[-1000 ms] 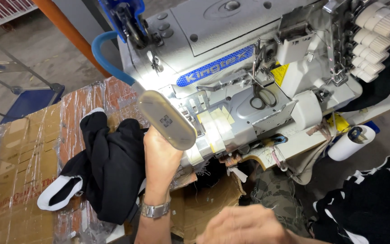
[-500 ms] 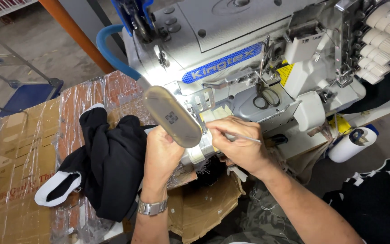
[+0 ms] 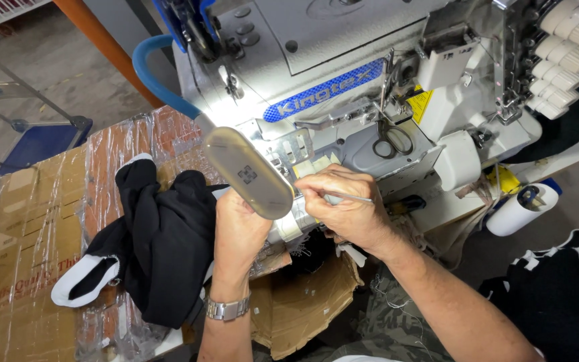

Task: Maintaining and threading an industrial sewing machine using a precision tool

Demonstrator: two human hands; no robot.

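The right hand (image 3: 346,211) is pinching thin metal tweezers (image 3: 351,197), their long axis lying level and pointing left under the white sewing machine's (image 3: 343,74) oval lamp (image 3: 249,173). The left hand (image 3: 239,231), just beside it, is curling closed on something hidden below that lamp.

Your black garment (image 3: 162,255) with white cuff lies on cardboard table (image 3: 28,228) wrapped in clear plastic, near its right edge. Blue hose (image 3: 159,80) curves at table's far edge. White thread roll (image 3: 521,209) sits at your far right. Second black garment (image 3: 557,295) with white stripes at lower right corner. Small scissors (image 3: 391,139) hang on machine front.
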